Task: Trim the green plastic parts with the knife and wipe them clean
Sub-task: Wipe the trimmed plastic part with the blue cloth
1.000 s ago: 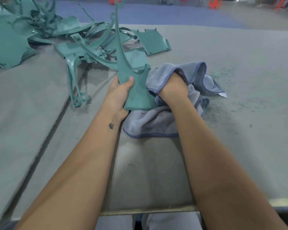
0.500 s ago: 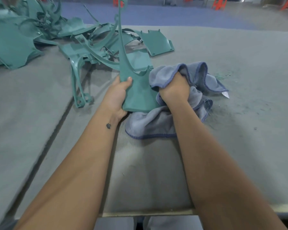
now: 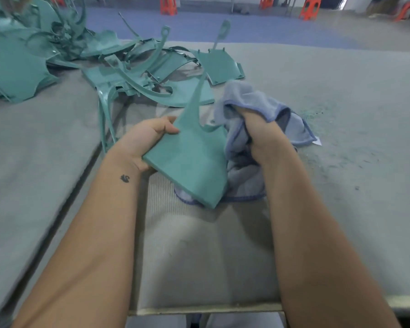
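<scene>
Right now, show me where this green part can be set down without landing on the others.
Bare mat lies near the table's front edge, between the forearms, and on the left section below the pile of green parts. Right of the blue cloth there is room, but green shavings dust it. The far left is crowded.

Matt smooth green plastic part (image 3: pixel 194 159); soft blue-grey cloth (image 3: pixel 251 102); grey felt table (image 3: pixel 341 138)

A plastic part (image 3: pixel 194 157) is held above the counter (image 3: pixel 341 162), near its front edge, by the left hand (image 3: pixel 145 140) on its left side. A cloth (image 3: pixel 251 110) lies just right of it, around the right hand (image 3: pixel 260 136). A heap of parts (image 3: pixel 118 65) sits behind, to the left. Stools (image 3: pixel 308 8) stand on the floor far behind.
</scene>
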The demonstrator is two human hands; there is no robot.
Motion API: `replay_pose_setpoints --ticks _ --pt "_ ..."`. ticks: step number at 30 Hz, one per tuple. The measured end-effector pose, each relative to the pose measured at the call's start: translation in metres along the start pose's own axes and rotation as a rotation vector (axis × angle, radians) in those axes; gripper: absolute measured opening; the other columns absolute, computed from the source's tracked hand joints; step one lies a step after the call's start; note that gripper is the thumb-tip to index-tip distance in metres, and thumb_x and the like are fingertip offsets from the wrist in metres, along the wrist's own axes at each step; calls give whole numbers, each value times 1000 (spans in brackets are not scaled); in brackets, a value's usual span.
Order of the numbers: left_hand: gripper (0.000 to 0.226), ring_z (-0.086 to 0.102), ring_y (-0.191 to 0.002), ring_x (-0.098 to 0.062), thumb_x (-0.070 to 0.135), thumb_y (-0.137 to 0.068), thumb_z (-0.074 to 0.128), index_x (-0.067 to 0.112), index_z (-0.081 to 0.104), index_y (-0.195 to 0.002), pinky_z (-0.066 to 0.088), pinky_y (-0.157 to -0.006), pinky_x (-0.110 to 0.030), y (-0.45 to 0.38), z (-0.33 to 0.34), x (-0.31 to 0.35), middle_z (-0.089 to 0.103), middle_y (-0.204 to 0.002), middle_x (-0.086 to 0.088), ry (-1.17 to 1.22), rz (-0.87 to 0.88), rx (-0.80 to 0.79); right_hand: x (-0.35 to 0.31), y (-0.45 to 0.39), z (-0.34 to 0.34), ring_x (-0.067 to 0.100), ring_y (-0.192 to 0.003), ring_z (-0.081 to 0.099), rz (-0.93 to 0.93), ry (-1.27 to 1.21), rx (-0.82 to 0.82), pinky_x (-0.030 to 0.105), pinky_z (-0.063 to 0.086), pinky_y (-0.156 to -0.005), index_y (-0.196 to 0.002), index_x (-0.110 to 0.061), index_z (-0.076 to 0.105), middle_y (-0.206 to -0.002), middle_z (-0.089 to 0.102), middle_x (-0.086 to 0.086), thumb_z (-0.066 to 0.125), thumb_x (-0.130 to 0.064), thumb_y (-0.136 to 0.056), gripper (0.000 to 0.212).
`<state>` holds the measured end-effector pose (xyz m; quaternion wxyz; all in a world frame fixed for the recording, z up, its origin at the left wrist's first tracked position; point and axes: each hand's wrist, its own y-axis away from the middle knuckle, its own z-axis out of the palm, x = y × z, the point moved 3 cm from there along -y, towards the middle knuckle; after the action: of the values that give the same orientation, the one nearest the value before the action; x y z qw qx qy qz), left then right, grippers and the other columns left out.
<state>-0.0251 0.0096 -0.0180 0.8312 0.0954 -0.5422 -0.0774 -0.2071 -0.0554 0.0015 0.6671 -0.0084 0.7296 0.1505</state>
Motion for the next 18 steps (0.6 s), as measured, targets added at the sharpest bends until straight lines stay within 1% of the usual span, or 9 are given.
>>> replay_pose_setpoints --ticks 2,5,7,9,10,13,14,16,18 --pt "31 70 -74 -21 11 -83 45 14 73 -97 59 -65 -28 0 5 1 72 -92 -8 33 80 -29 -2 2 10 8 -74 65 -100 84 -9 23 49 -61 -100 -16 59 -81 71 -2 59 -16 -95 6" --pt "41 72 -83 -21 38 -89 49 11 80 -86 58 -74 -30 0 4 3 75 -91 -6 243 194 -73 0 1 18 35 -130 44 -83 -1 -16 5 44 -76 -139 12 32 -143 41 28 42 11 -96 44" --pt "63 66 -108 -27 59 -85 44 10 74 -110 54 -92 -41 2 10 4 70 -117 -11 300 196 -207 -10 1 12 31 -142 25 -128 261 96 15 26 -102 -145 8 20 -155 21 23 32 1 -103 44" --pt "77 59 -120 -31 68 -80 51 8 64 -125 48 -100 -48 5 19 2 63 -129 -15 343 185 -307 -14 -8 11 25 -144 17 -193 689 178 22 15 -109 -144 1 18 -157 16 16 32 -10 -104 44" --pt "76 61 -117 -32 65 -76 63 6 62 -125 50 -97 -49 6 24 2 64 -126 -17 349 186 -309 -9 -9 8 25 -143 21 -205 663 202 23 19 -108 -142 1 21 -155 20 16 33 -9 -103 42" --pt "49 69 -96 -26 30 -78 74 9 62 -121 58 -77 -40 4 31 -1 71 -108 -11 99 255 -113 -8 2 15 34 -133 40 -266 369 256 25 38 -102 -134 12 33 -142 39 28 21 15 -86 51" --pt "34 71 -88 -22 18 -85 67 11 62 -118 58 -72 -38 2 32 0 73 -99 -7 8 294 13 -12 0 19 38 -133 38 -326 529 235 34 34 -108 -135 13 32 -141 38 31 11 10 -79 60" --pt "21 70 -77 -17 2 -90 59 15 62 -108 56 -69 -35 -1 27 6 73 -88 0 -59 409 260 -15 -1 17 37 -136 32 -350 830 202 41 21 -113 -138 4 32 -145 34 26 21 5 -90 49" --pt "28 68 -80 -7 -1 -90 58 22 63 -105 54 -72 -27 2 18 13 71 -88 12 -185 643 428 -17 -8 11 30 -141 23 -278 722 244 37 10 -114 -145 -6 29 -152 27 18 38 -14 -102 45"
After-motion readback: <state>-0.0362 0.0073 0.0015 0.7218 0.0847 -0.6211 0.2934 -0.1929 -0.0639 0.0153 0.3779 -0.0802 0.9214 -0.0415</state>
